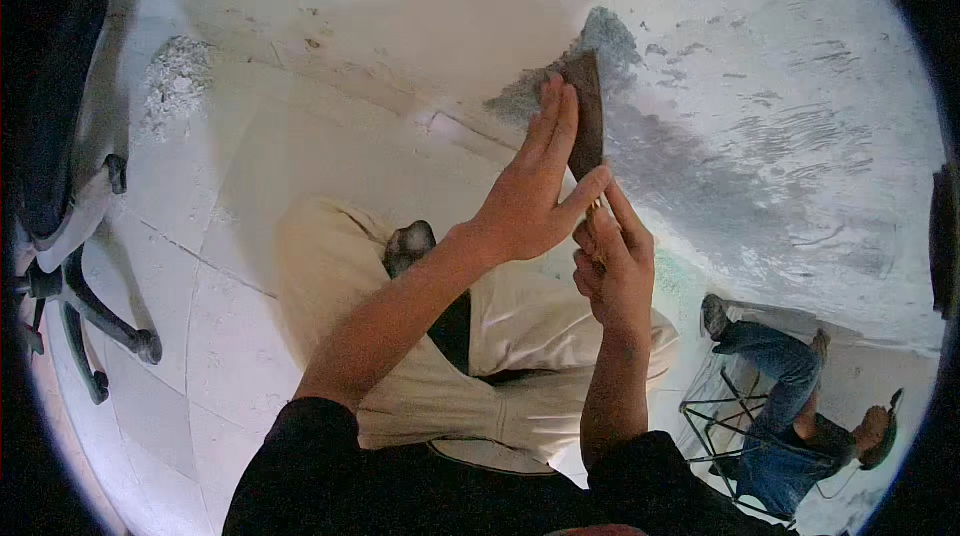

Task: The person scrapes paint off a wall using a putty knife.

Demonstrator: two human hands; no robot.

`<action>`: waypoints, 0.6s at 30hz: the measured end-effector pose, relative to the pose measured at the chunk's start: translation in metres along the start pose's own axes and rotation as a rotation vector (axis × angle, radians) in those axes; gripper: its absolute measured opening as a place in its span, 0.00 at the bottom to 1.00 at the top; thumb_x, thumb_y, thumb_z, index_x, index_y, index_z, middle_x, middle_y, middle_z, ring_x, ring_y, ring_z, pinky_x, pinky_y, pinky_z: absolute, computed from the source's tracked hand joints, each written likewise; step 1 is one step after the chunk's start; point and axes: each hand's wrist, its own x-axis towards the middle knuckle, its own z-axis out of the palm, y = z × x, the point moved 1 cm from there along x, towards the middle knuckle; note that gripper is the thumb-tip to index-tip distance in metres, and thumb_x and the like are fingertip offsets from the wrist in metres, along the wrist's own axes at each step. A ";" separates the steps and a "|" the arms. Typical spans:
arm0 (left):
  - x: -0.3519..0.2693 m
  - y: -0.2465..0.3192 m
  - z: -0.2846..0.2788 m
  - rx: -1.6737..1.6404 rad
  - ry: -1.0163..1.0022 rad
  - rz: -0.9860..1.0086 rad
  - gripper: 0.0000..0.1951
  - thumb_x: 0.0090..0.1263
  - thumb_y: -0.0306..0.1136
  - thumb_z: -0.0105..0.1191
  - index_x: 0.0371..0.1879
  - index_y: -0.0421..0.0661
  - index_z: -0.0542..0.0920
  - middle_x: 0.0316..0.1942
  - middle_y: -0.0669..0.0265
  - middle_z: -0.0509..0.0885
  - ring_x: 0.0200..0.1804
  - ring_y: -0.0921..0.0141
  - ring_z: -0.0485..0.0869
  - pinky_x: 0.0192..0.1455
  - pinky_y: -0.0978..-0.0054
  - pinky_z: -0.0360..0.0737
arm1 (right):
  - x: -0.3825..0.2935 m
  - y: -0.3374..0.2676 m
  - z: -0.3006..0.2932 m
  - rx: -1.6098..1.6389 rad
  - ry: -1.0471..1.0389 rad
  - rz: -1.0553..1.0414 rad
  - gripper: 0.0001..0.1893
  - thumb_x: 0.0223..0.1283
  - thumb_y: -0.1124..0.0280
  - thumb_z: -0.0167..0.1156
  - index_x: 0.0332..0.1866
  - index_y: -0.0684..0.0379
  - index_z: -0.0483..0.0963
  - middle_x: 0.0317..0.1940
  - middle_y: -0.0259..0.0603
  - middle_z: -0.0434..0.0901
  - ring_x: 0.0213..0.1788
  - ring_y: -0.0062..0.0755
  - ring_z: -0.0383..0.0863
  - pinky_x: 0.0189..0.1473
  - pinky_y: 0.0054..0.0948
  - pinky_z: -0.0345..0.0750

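Note:
My right hand (619, 266) is wrapped around the handle (598, 236) of a flat-bladed trowel. Its long dark blade (587, 112) points away from me and lies against a patch of grey mortar (607, 33). My left hand (525, 191) lies flat along the blade's left side, fingers stretched out and thumb near the blade's base. Part of the blade is hidden under those fingers. More grey mortar (525, 90) shows just left of the blade. How firmly the blade touches the surface cannot be seen.
A white wall (787, 101) smeared with grey rises at right. My crossed legs (525, 326) are under my arms. An office chair (67, 281) stands at left, near a rough whitish patch (178, 82). At lower right a person (787, 416) sits on a folding stool (720, 416).

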 end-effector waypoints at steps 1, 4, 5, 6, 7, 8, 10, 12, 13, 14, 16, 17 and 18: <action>-0.003 -0.002 0.001 0.010 -0.073 -0.027 0.41 0.73 0.41 0.44 0.71 0.33 0.34 0.72 0.38 0.33 0.75 0.47 0.34 0.75 0.57 0.40 | 0.000 0.003 -0.002 0.002 -0.007 -0.004 0.26 0.69 0.65 0.51 0.69 0.61 0.60 0.20 0.25 0.65 0.12 0.08 0.55 0.11 0.14 0.53; 0.002 -0.002 0.003 0.070 -0.052 -0.018 0.42 0.73 0.45 0.44 0.71 0.32 0.35 0.72 0.38 0.34 0.75 0.47 0.35 0.74 0.55 0.41 | -0.002 0.008 -0.008 0.083 0.044 0.067 0.25 0.68 0.66 0.52 0.69 0.56 0.62 0.21 0.26 0.67 0.14 0.09 0.56 0.14 0.14 0.54; 0.005 0.000 0.003 0.124 0.043 0.022 0.43 0.73 0.49 0.43 0.70 0.31 0.36 0.72 0.37 0.35 0.74 0.46 0.36 0.74 0.53 0.43 | 0.002 0.007 -0.005 0.083 0.009 0.057 0.25 0.68 0.66 0.52 0.69 0.56 0.62 0.20 0.26 0.67 0.14 0.09 0.56 0.14 0.14 0.54; 0.006 0.000 0.001 0.125 0.038 0.020 0.43 0.73 0.49 0.43 0.70 0.31 0.36 0.72 0.37 0.35 0.74 0.46 0.36 0.74 0.53 0.43 | 0.005 0.008 -0.002 0.089 -0.027 0.044 0.25 0.68 0.66 0.53 0.69 0.56 0.62 0.20 0.26 0.67 0.14 0.09 0.57 0.14 0.14 0.54; 0.006 -0.001 -0.001 0.132 0.010 0.025 0.43 0.73 0.49 0.43 0.70 0.31 0.36 0.72 0.37 0.36 0.74 0.45 0.36 0.74 0.53 0.43 | 0.003 0.008 -0.003 0.093 -0.025 0.047 0.25 0.68 0.66 0.53 0.69 0.56 0.62 0.20 0.26 0.67 0.14 0.09 0.57 0.14 0.14 0.54; 0.005 -0.001 -0.002 0.138 -0.019 0.029 0.42 0.73 0.49 0.43 0.70 0.31 0.37 0.72 0.37 0.36 0.74 0.45 0.37 0.74 0.52 0.42 | -0.001 0.006 -0.007 0.068 0.004 0.059 0.25 0.68 0.66 0.53 0.68 0.57 0.63 0.20 0.25 0.66 0.14 0.09 0.57 0.13 0.14 0.54; 0.002 -0.002 0.001 0.142 -0.037 0.026 0.42 0.72 0.46 0.44 0.71 0.34 0.36 0.73 0.39 0.35 0.75 0.47 0.36 0.74 0.53 0.41 | 0.001 0.003 -0.018 0.041 -0.018 0.029 0.23 0.67 0.65 0.53 0.67 0.57 0.65 0.20 0.25 0.66 0.15 0.10 0.58 0.14 0.14 0.55; 0.005 -0.003 0.005 0.131 -0.061 0.022 0.41 0.72 0.42 0.46 0.72 0.36 0.35 0.73 0.42 0.34 0.75 0.49 0.36 0.74 0.54 0.39 | 0.009 0.011 -0.014 0.099 -0.011 0.043 0.24 0.67 0.64 0.53 0.67 0.57 0.65 0.20 0.25 0.66 0.15 0.10 0.58 0.14 0.14 0.55; 0.005 -0.003 0.005 0.148 0.004 0.045 0.42 0.72 0.42 0.46 0.72 0.36 0.35 0.73 0.42 0.33 0.75 0.49 0.35 0.74 0.54 0.39 | 0.010 0.019 -0.008 0.162 -0.007 0.070 0.24 0.67 0.63 0.53 0.67 0.57 0.64 0.20 0.25 0.65 0.15 0.11 0.58 0.14 0.14 0.55; 0.004 -0.003 0.004 0.165 0.069 0.069 0.42 0.71 0.42 0.47 0.72 0.36 0.35 0.73 0.42 0.33 0.75 0.48 0.35 0.74 0.53 0.39 | 0.010 0.027 0.000 0.176 0.018 0.068 0.26 0.67 0.63 0.53 0.68 0.58 0.63 0.20 0.25 0.65 0.15 0.11 0.58 0.14 0.15 0.55; 0.002 -0.003 -0.003 0.210 -0.003 0.044 0.42 0.71 0.42 0.47 0.72 0.36 0.36 0.73 0.41 0.33 0.75 0.48 0.35 0.74 0.53 0.39 | 0.007 0.030 0.002 0.202 0.034 0.060 0.25 0.68 0.63 0.53 0.67 0.59 0.63 0.20 0.25 0.65 0.15 0.11 0.58 0.14 0.15 0.55; 0.001 -0.003 -0.004 0.257 -0.070 0.023 0.42 0.71 0.42 0.47 0.72 0.35 0.36 0.73 0.41 0.33 0.75 0.47 0.35 0.74 0.53 0.39 | 0.004 0.032 0.002 0.226 0.045 0.050 0.24 0.68 0.63 0.53 0.66 0.60 0.64 0.20 0.25 0.65 0.14 0.11 0.58 0.14 0.15 0.55; -0.001 -0.005 -0.002 0.263 -0.065 0.026 0.42 0.71 0.42 0.47 0.72 0.35 0.36 0.73 0.41 0.33 0.75 0.47 0.35 0.74 0.53 0.39 | 0.004 0.032 -0.003 0.226 0.011 0.019 0.22 0.68 0.64 0.52 0.64 0.62 0.66 0.21 0.25 0.65 0.14 0.11 0.58 0.14 0.16 0.55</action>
